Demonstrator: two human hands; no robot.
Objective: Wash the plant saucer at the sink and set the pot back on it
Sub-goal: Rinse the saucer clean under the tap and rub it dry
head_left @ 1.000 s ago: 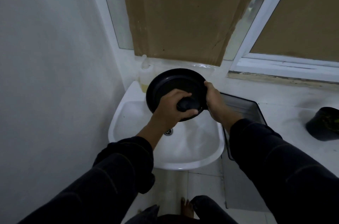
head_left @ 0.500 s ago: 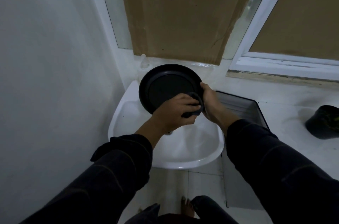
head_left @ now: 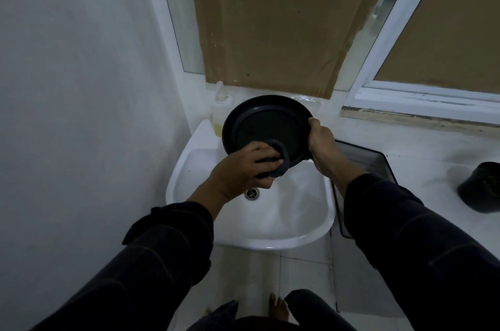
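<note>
You're mid-scrub: your right hand (head_left: 320, 138) grips the saucer (head_left: 266, 127) by its rim, your left hand (head_left: 243, 168) clutches the sponge (head_left: 278, 161) (dark, folded). Next, rinse over the sink (head_left: 284, 222).

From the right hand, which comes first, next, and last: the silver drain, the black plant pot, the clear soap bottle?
From the right hand, in the head view:
1. Silver drain, below-left in the white sink.
2. Clear soap bottle, left, behind the black round saucer.
3. Black plant pot, far right on the counter.
</note>
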